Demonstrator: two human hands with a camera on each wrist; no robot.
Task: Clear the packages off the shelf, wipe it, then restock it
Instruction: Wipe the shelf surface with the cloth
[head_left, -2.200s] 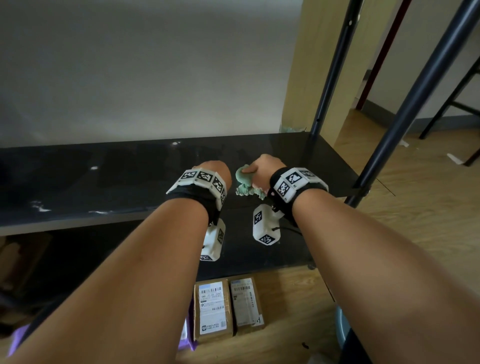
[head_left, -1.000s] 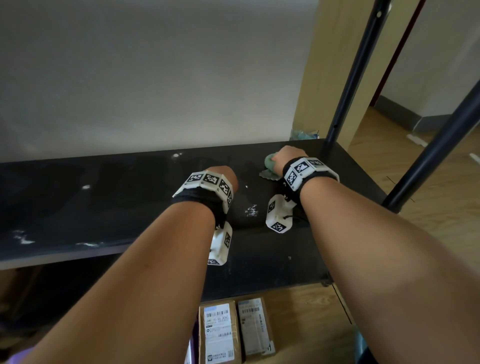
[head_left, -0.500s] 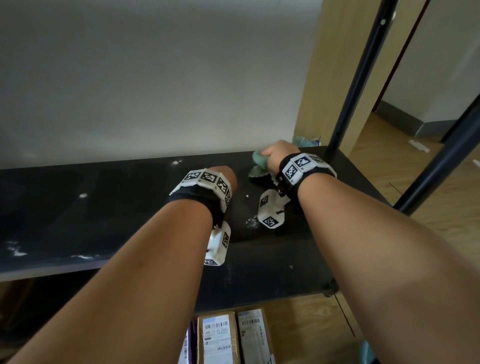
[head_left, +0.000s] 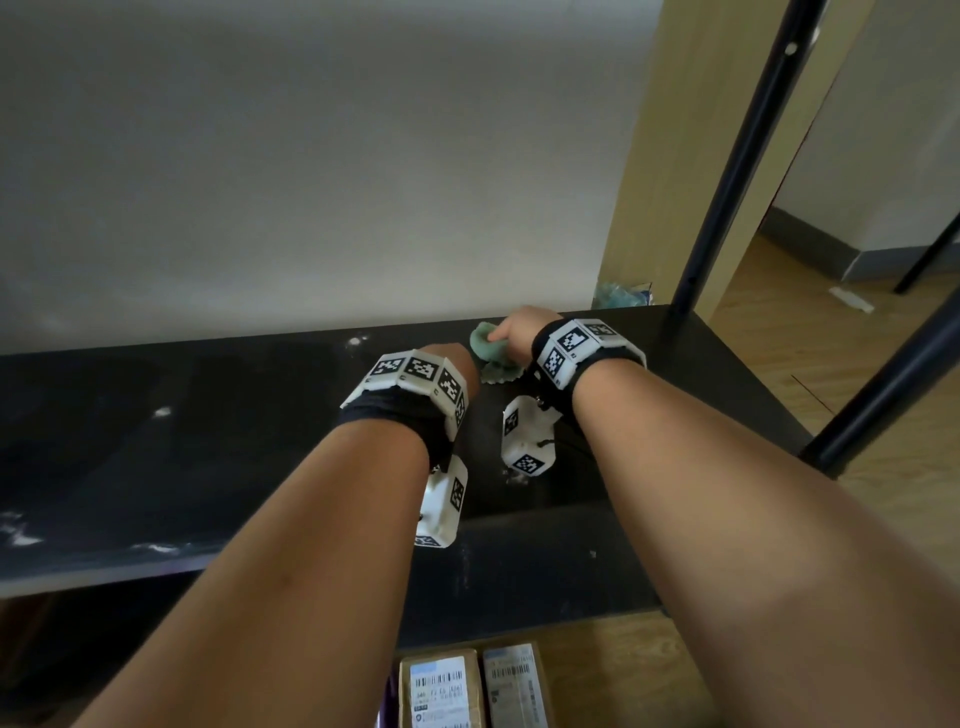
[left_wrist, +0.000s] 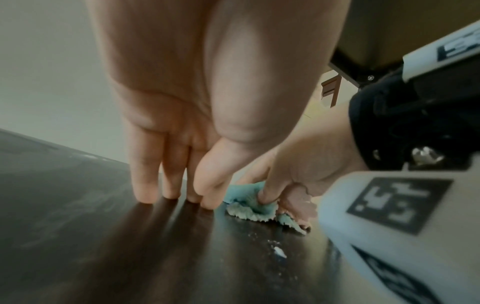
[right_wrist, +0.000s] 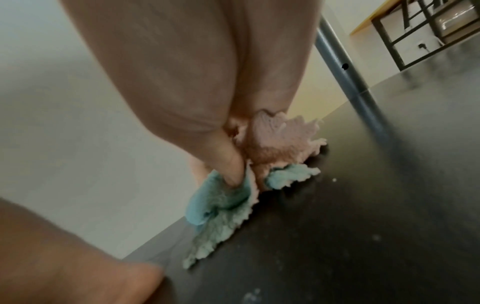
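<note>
The black shelf (head_left: 208, 415) holds no packages and has white dust specks. My right hand (head_left: 519, 325) grips a bunched green and pink cloth (head_left: 488, 353) and presses it on the shelf near the back right; the cloth (right_wrist: 223, 197) shows under the thumb in the right wrist view. My left hand (head_left: 457, 364) stands beside it with straight fingertips (left_wrist: 168, 193) touching the shelf (left_wrist: 78, 226), holding nothing. The cloth (left_wrist: 246, 203) lies just right of those fingers. Two brown labelled packages (head_left: 467, 686) lie on the floor below.
Black shelf uprights (head_left: 727, 182) rise at the back right corner and at the front right (head_left: 883, 389). A grey wall runs behind the shelf. A crumpled bluish thing (head_left: 618, 296) sits behind the shelf's back right edge. Wooden floor lies to the right.
My right hand with the cloth has slid from near the shelf's middle toward the back and a little left. The left hand has stayed where it was.
</note>
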